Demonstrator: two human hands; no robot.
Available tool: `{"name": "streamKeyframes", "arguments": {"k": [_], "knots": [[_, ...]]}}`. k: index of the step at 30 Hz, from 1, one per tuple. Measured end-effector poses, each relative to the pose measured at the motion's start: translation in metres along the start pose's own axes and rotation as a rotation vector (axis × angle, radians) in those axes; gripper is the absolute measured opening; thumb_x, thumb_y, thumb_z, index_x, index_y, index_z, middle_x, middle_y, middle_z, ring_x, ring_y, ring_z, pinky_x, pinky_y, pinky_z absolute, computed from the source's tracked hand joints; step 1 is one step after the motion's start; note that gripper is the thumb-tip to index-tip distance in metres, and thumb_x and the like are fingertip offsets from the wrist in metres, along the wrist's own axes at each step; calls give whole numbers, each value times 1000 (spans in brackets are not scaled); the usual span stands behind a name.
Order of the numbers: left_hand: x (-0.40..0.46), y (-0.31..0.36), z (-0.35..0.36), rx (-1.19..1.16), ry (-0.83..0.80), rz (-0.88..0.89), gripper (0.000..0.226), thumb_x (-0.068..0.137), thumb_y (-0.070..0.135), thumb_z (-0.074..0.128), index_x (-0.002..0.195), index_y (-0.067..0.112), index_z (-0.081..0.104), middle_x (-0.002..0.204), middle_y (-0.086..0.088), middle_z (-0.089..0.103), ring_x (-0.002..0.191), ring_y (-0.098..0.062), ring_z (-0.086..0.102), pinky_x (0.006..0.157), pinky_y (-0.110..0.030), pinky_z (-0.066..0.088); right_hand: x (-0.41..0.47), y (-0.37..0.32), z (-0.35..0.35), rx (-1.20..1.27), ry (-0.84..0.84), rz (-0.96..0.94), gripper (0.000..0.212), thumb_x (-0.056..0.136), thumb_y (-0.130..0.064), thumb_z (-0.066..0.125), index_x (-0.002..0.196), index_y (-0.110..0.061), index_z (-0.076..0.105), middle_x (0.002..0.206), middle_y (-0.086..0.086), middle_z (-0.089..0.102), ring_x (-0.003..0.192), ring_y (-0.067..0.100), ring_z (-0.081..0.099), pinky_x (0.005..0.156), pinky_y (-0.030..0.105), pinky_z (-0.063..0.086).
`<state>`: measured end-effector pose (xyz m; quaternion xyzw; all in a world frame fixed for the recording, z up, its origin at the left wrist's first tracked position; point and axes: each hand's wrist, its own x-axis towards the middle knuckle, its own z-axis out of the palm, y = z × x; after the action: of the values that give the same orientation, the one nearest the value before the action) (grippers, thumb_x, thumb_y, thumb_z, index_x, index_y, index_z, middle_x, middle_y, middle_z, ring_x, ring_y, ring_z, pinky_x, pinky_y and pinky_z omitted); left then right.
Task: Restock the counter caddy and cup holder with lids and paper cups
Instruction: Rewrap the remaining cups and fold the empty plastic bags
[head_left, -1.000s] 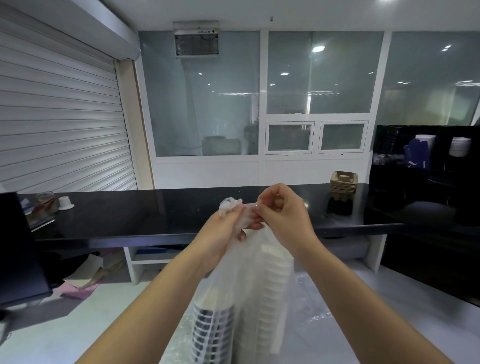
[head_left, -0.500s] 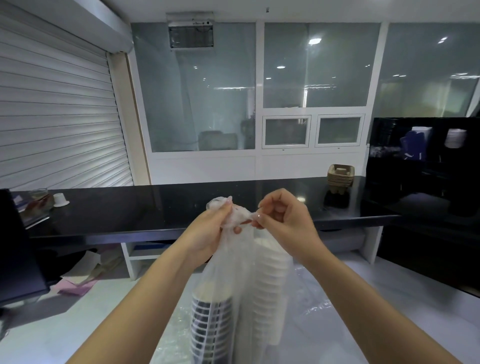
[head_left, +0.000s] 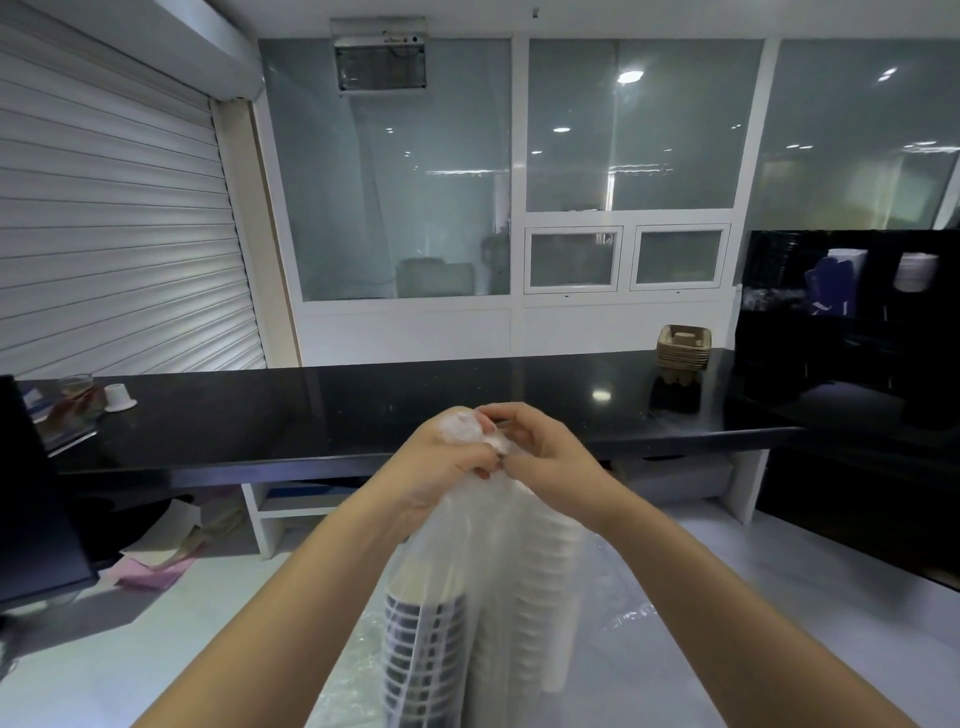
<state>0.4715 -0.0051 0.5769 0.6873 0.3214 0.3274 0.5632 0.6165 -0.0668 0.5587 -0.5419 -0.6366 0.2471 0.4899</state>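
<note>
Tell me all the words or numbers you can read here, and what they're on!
There are none I can read.
The device high on the wall shows small marks, too blurred to read.
The blue pack on the dark shelf shows a pale mark, too small to read.
The cups inside the plastic bag show only dark bands, no words.

Both hands meet at the twisted top of a clear bag (head_left: 498, 561), in front of the black surface (head_left: 322, 415). Left hand (head_left: 441, 462) grips the bag neck; right hand (head_left: 550, 457) pinches the knot just beside it. Inside the bag: dark-striped cups (head_left: 423, 654) left, white cups (head_left: 540, 597) right, both stacks upright. On the surface: brown trays (head_left: 683, 347) far right, small white cup (head_left: 119, 397) far left.
</note>
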Motion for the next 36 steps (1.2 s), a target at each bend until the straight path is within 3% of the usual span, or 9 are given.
{"name": "streamKeyframes", "arguments": {"k": [3, 6, 10, 14, 18, 22, 29, 36], "knots": [[-3, -3, 1, 53, 39, 51, 29, 77, -3, 67, 98, 18, 64, 101, -10, 65, 90, -20, 63, 71, -27, 56, 1, 3, 1, 19, 44, 47, 32, 84, -5, 63, 113, -17, 61, 99, 6, 68, 91, 17, 65, 83, 32, 54], [-3, -10, 1, 214, 116, 196, 22, 80, 6, 69, 95, 20, 62, 95, -3, 65, 87, -17, 64, 70, -28, 57, 2, 8, 6, -19, 89, 47, 17, 85, -12, 66, 101, -19, 63, 94, 9, 68, 87, 26, 63, 79, 40, 54], [-2, -24, 3, 366, 341, 339, 17, 81, 7, 62, 87, 23, 62, 81, 6, 64, 77, -14, 61, 60, -28, 51, 6, 9, 10, -22, 103, 32, 26, 82, -4, 62, 99, -24, 60, 89, 0, 64, 80, 14, 59, 74, 33, 53], [3, -36, 5, 447, 490, 374, 22, 83, 4, 59, 88, 25, 60, 95, 7, 56, 80, -5, 55, 64, -20, 43, 5, 11, 17, 11, 87, 28, 29, 81, 0, 61, 101, -22, 60, 83, 0, 62, 74, 11, 55, 69, 27, 49], [5, -39, 3, 472, 472, 462, 23, 84, 4, 60, 89, 25, 56, 90, 9, 55, 79, -3, 54, 66, -17, 44, 4, 7, 14, 252, 101, 155, 25, 94, -9, 49, 109, -20, 65, 84, 0, 63, 75, 7, 56, 70, 20, 48], [0, -39, 10, 419, 373, 487, 24, 85, 4, 63, 92, 24, 52, 85, 10, 57, 79, -4, 55, 65, -11, 46, 7, 4, 13, 242, -35, 207, 31, 100, -18, 40, 104, -17, 71, 103, 9, 70, 89, 16, 63, 85, 31, 52], [10, -35, 10, 263, 359, 389, 26, 83, -2, 59, 84, 24, 57, 82, 6, 61, 77, -7, 57, 62, -14, 49, 11, 17, 13, 179, 156, 186, 18, 95, -14, 57, 94, -18, 74, 89, 4, 73, 79, 14, 65, 69, 21, 52], [9, -46, 15, 250, 475, 445, 41, 78, -6, 60, 88, 32, 48, 89, 8, 56, 82, -6, 55, 68, -18, 49, 15, 21, 14, 151, 94, 158, 21, 93, -10, 55, 90, -17, 74, 89, 8, 72, 82, 21, 64, 80, 37, 55]]}}
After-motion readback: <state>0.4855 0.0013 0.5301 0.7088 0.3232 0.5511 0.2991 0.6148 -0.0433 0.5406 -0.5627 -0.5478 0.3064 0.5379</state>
